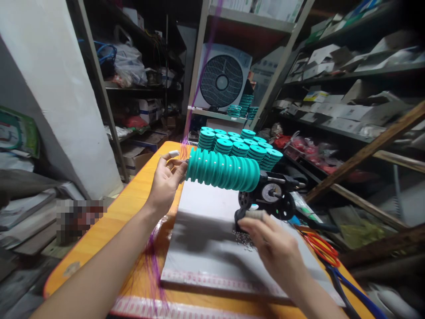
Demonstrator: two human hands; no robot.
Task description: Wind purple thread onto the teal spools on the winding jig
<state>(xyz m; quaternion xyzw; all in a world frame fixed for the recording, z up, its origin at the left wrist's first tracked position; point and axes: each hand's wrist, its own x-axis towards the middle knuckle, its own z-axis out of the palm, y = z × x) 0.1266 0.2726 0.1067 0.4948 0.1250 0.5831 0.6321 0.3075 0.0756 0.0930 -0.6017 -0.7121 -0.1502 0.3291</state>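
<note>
A row of ridged teal spools point(222, 170) lies sideways on the shaft of a black winding machine point(270, 192). At the row's left end, my left hand point(168, 177) is closed, thumb and fingers pinched where the purple thread point(195, 102) comes down from above. White tape wraps one of its fingertips. My right hand point(274, 241) is closed round the black crank handle point(241, 217) below the machine; a wrapping covers one finger. Small silvery beads point(244, 240) lie scattered beside it on a white board point(199, 252).
Stacks of teal spools point(239, 146) stand at the back of the orange table point(133, 208). Behind them a box fan point(222, 77) sits on a shelf. Orange-handled scissors point(320, 248) and a blue-handled tool point(357, 292) lie at right. Loose purple strands hang over the table's left side.
</note>
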